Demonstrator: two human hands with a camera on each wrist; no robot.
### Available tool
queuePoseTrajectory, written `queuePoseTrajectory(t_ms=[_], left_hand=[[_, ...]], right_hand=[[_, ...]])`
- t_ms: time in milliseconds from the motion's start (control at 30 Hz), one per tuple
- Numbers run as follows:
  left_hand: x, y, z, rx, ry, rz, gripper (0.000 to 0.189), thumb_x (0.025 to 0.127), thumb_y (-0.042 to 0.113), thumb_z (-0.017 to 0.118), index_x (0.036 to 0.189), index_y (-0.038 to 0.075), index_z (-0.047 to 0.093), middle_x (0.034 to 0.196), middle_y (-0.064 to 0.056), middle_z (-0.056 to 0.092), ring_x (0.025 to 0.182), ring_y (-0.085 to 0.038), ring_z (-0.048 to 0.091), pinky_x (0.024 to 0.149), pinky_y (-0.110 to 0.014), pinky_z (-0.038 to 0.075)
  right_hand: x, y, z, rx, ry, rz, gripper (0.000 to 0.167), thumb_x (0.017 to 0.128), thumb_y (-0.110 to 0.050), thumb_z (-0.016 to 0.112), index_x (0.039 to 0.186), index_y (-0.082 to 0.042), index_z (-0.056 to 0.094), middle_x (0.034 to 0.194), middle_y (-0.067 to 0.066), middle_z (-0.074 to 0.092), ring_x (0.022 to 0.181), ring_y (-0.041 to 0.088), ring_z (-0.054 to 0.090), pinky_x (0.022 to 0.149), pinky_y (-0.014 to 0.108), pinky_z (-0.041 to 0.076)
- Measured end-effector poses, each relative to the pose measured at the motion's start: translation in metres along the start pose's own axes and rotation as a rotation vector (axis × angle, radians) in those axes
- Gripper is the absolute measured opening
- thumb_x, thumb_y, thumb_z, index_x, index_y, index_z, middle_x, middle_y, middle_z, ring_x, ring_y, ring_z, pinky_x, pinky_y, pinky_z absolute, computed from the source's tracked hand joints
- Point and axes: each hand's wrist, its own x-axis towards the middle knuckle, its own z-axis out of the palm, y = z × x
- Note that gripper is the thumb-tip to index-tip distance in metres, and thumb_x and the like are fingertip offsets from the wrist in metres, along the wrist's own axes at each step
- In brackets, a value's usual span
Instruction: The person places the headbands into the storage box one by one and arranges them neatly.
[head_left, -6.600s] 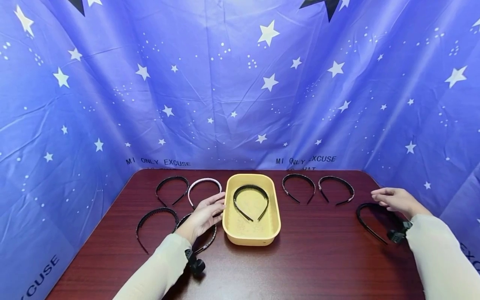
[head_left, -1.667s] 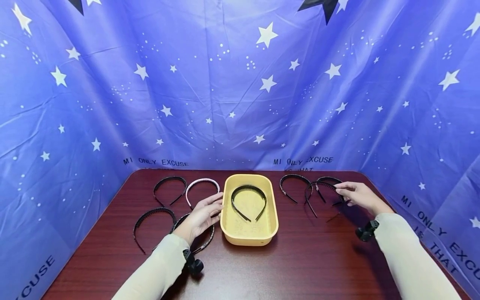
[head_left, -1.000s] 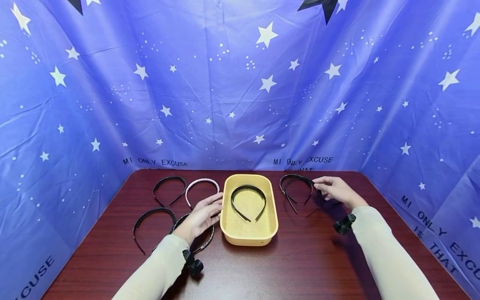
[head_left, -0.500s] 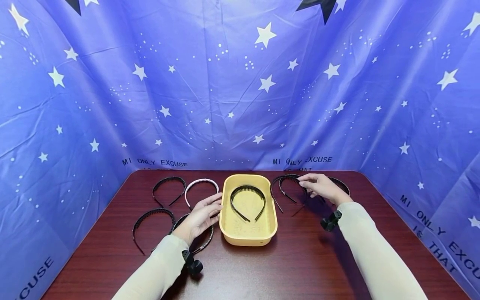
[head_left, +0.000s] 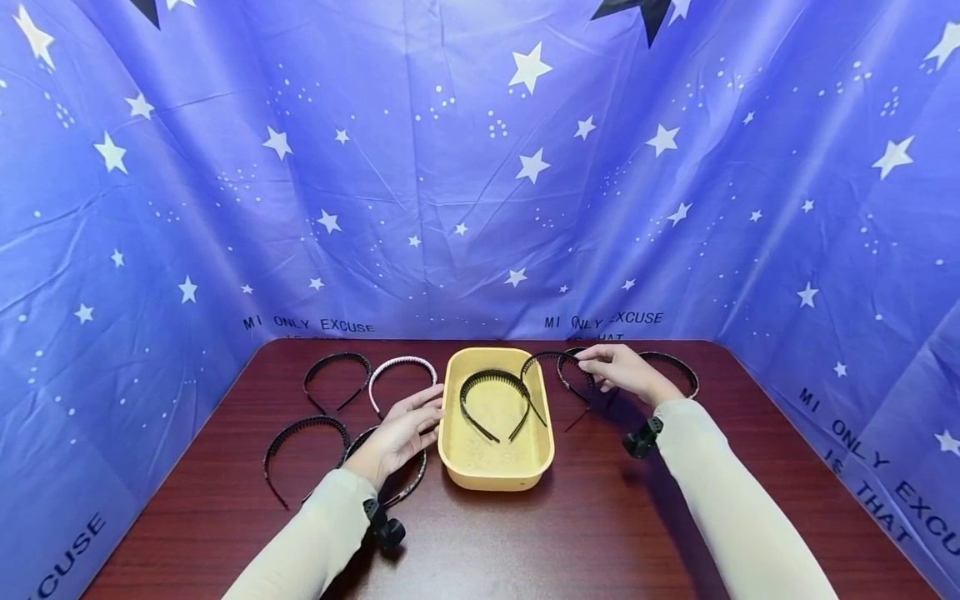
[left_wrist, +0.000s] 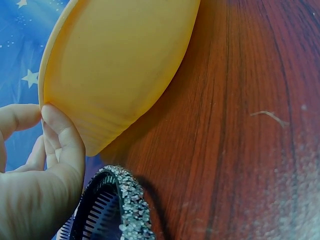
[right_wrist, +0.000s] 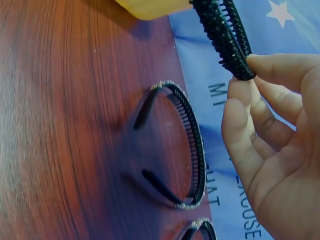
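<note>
My left hand (head_left: 393, 437) grips the left rim of a yellow basin (head_left: 495, 479), a finger lying against its outer wall in the left wrist view. Inside the basin lies a black toothed headband (head_left: 493, 374). Pinched between thumb and fingertips of my right hand (head_left: 622, 372) is another black headband (right_wrist: 218, 37), covered in dark beads. It hangs in the air across the basin's right edge, one leg over the inside. Beneath the right hand, a headband with a sparkly edge (right_wrist: 196, 140) rests on the table, partly hidden in the head view.
To the right, a further headband (head_left: 670, 359) lies on the table. On the left are a black headband (head_left: 337, 357), a pink one (head_left: 403, 361), a second black one (head_left: 306, 421) and a glittery one (left_wrist: 129, 200) partly behind my left hand. A starry curtain (head_left: 420, 167) surrounds the table.
The beaded black headband lay at the table's right side earliest. My right hand has since lifted it and carried it left to the basin's edge. The left hand has kept its place.
</note>
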Motion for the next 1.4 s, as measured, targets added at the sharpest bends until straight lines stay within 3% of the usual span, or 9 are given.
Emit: queuePoseTrajectory(t_ms=[233,467,667,967,1233,1400], left_hand=[[0.001,0.000,0.001,0.009,-0.008,0.002,0.060,0.095,-0.007,0.052,0.153,0.000,0.035,0.139,-0.021,0.053,0.102,-0.014,0.062,0.084,-0.027,0.052],[-0.002,0.000,0.001,0.000,0.000,-0.002,0.060,0.095,-0.007,0.053,0.152,0.001,0.037,0.140,-0.022,0.052,0.101,-0.015,0.062,0.085,-0.029,0.052],[-0.001,0.001,0.001,-0.003,-0.006,-0.007,0.061,0.095,-0.006,0.053,0.152,0.003,0.037,0.143,-0.023,0.049,0.103,-0.015,0.062,0.086,-0.030,0.051],[-0.002,0.001,0.000,0.009,-0.026,-0.006,0.061,0.096,-0.006,0.052,0.153,0.001,0.034,0.145,-0.024,0.048,0.105,-0.015,0.061,0.089,-0.031,0.051],[-0.001,0.001,0.000,0.004,-0.027,-0.006,0.061,0.096,-0.006,0.052,0.153,0.002,0.034,0.147,-0.026,0.044,0.106,-0.016,0.061,0.090,-0.031,0.051],[-0.001,0.001,0.000,0.008,-0.025,0.001,0.060,0.096,-0.005,0.052,0.153,0.001,0.034,0.146,-0.026,0.046,0.106,-0.016,0.061,0.089,-0.031,0.051]], right_hand=[[0.008,-0.007,0.011,0.003,0.000,-0.022,0.039,0.099,-0.020,0.063,0.130,0.004,0.062,0.086,0.008,0.061,0.078,0.020,0.059,0.069,0.038,0.057],[0.017,-0.015,0.022,0.005,-0.012,-0.035,0.036,0.100,-0.021,0.063,0.129,0.001,0.064,0.099,0.019,0.064,0.078,0.018,0.058,0.071,0.041,0.058],[0.025,-0.023,0.031,0.022,-0.037,-0.044,0.038,0.100,-0.023,0.063,0.130,0.000,0.064,0.097,0.012,0.063,0.079,0.019,0.059,0.073,0.040,0.058],[0.033,-0.038,0.046,0.030,-0.077,-0.055,0.033,0.099,-0.020,0.063,0.127,-0.002,0.066,0.101,0.012,0.067,0.075,0.019,0.060,0.076,0.050,0.056],[0.042,-0.036,0.052,0.022,-0.093,-0.041,0.033,0.099,-0.018,0.064,0.126,-0.001,0.067,0.101,0.009,0.069,0.080,0.019,0.062,0.069,0.036,0.056],[0.046,-0.040,0.054,0.003,-0.089,-0.028,0.031,0.098,-0.018,0.066,0.124,-0.004,0.069,0.100,0.007,0.069,0.081,0.019,0.063,0.069,0.036,0.056]])
